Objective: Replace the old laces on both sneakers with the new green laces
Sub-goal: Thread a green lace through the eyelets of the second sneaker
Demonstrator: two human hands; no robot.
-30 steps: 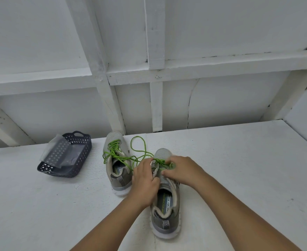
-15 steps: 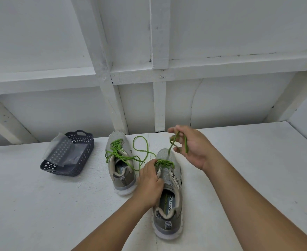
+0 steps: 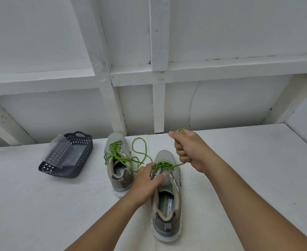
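Observation:
Two grey sneakers stand on the white table, toes pointing away from me. The left sneaker (image 3: 119, 165) is laced with a green lace (image 3: 115, 149), whose loose end loops across the table toward the other shoe. The right sneaker (image 3: 167, 200) has a green lace (image 3: 164, 164) through its front eyelets only. My left hand (image 3: 146, 182) holds this shoe's tongue and left eyelet edge. My right hand (image 3: 189, 151) is raised to the right of the toe and grips the lace's free end, which runs taut from the eyelets into my fist.
A dark perforated plastic basket (image 3: 85, 153) with clear plastic packaging (image 3: 58, 151) in it sits at the left rear of the table. A white wooden framed wall stands right behind the shoes.
My right hand left the eyelets, rose with the green lace and then swung right and down a little, drawing the lace taut. My left hand stayed on the right sneaker.

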